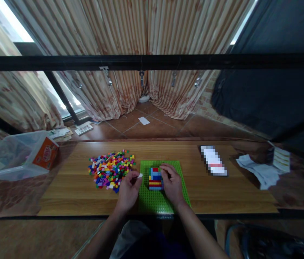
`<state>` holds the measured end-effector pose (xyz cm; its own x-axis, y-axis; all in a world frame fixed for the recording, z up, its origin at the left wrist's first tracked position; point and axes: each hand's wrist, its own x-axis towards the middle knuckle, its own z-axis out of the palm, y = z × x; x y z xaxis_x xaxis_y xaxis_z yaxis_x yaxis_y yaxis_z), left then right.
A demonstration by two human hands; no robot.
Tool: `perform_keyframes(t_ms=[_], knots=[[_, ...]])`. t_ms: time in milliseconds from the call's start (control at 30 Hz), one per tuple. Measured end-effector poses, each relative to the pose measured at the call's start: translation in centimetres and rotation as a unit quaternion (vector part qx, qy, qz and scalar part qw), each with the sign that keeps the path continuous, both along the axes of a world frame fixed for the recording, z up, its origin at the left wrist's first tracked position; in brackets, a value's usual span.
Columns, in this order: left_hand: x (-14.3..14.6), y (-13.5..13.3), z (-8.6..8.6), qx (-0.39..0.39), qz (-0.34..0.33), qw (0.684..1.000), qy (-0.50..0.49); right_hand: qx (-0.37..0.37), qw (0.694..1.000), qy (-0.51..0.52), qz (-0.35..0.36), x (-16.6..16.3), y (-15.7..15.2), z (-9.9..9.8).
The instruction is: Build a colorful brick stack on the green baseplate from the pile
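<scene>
A green studded baseplate lies on the wooden board in front of me. On it stands a small block of stacked toy bricks in red, blue, yellow and light blue. My left hand is at the plate's left edge, thumb and forefinger pinching a small white toy brick. At the right side of the stack, my right hand has its fingers curled against the bricks; whether a loose piece sits under the fingertips is hidden. Left of the plate spreads a pile of loose multicoloured bricks.
A clear plastic bin with an orange label stands at the far left. Toward the right lies a blurred-out, phone-shaped object, with crumpled white paper beyond it. A dark horizontal bar with hanging clips crosses in front of the curtains.
</scene>
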<state>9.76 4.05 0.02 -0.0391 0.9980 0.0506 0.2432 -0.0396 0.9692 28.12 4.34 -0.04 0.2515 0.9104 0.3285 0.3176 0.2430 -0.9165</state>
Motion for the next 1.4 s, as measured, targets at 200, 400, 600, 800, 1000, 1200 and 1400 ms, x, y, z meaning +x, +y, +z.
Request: perform_keyframes(t_ms=[200, 400, 600, 800, 1000, 1200, 1400], knots=[[0.4, 0.1, 0.3, 0.003, 0.017, 1.000, -0.009, -0.009, 1.000, -0.009, -0.004, 0.1, 0.0, -0.2], [1.1, 0.8, 1.1, 0.004, 0.036, 0.999, 0.000, -0.009, 1.000, -0.013, -0.001, 0.2, 0.0, -0.2], [1.7, 1.2, 2.0, 0.038, 0.011, 0.995, 0.094, -0.015, 1.000, -0.015, 0.000, 0.2, 0.0, -0.1], [2.9, 1.3, 3.0, 0.043, -0.011, 0.984, 0.173, -0.010, 1.000, -0.022, -0.002, 0.2, 0.0, -0.2], [3.2, 1.6, 3.9, 0.041, -0.026, 0.976, 0.214, -0.010, 1.000, -0.023, -0.002, 0.3, 0.0, -0.3], [3.1, 2.3, 4.0, 0.075, -0.058, 0.965, 0.245, -0.011, 1.000, -0.019, -0.001, 0.3, 0.0, -0.2], [3.3, 3.3, 3.5, 0.094, -0.117, 0.961, 0.233, -0.013, 1.000, -0.023, 0.003, 0.2, -0.1, 0.1]])
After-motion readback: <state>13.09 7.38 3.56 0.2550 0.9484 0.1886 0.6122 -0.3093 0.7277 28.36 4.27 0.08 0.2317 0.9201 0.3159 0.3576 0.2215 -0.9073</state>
